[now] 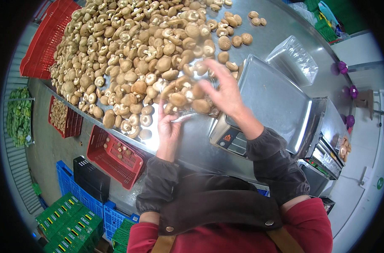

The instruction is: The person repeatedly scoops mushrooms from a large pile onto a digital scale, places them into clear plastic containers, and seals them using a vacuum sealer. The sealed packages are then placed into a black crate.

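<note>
My left hand grips the near end of a clear plastic tray, thumb along its rim. Several shiitake mushrooms fill the tray, stems and caps facing different ways. Over its right side is my right hand, blurred, with thumb and fingers apart; the mushrooms under the fingertips are blurred too. A big heap of loose shiitake mushrooms spreads across the steel table beyond and left of the tray. Just right of the tray stands a digital scale with a bare metal pan, partly behind my right forearm.
Stacked clear trays lie behind the scale, and a steel wrapping machine stands at right. A red crate leans at the table's far left. Below the left edge are a red crate with a few mushrooms and green crates.
</note>
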A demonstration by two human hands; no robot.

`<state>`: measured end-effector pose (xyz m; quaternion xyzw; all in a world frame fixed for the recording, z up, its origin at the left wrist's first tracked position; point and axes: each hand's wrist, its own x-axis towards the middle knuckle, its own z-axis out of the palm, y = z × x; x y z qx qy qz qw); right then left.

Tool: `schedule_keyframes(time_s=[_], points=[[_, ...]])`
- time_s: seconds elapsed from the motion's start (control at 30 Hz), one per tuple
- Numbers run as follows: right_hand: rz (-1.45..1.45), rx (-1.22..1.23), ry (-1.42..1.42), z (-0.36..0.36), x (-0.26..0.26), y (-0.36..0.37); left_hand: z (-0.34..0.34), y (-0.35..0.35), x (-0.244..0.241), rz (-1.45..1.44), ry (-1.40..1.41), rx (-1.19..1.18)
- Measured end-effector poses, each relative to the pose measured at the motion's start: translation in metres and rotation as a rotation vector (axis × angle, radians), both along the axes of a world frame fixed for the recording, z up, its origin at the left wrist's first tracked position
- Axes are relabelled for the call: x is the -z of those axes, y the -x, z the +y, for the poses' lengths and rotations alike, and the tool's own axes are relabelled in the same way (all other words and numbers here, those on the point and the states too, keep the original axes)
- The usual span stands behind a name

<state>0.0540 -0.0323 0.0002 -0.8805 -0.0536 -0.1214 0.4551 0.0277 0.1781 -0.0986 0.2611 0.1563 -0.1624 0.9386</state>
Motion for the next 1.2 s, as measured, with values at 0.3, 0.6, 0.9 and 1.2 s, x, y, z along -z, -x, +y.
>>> schedule_keyframes(time_s=[0.3,0.6,0.9,1.2], points=[[0.159,0.269,-0.601,-0.018,-0.001,0.039,-0.034,-0.001,-0.069,-0.150,-0.015,0.037],[-0.058,0.494,-0.297,-0.102,-0.015,0.122,-0.138,0.038,-0.090,-0.193,-0.188,0.318],[-0.020,0.501,-0.066,-0.133,-0.015,0.179,-0.146,0.040,-0.071,-0.943,-1.326,0.378],[-0.141,0.368,0.105,-0.136,-0.016,0.203,-0.134,0.077,-0.132,-0.865,-0.881,0.165]])
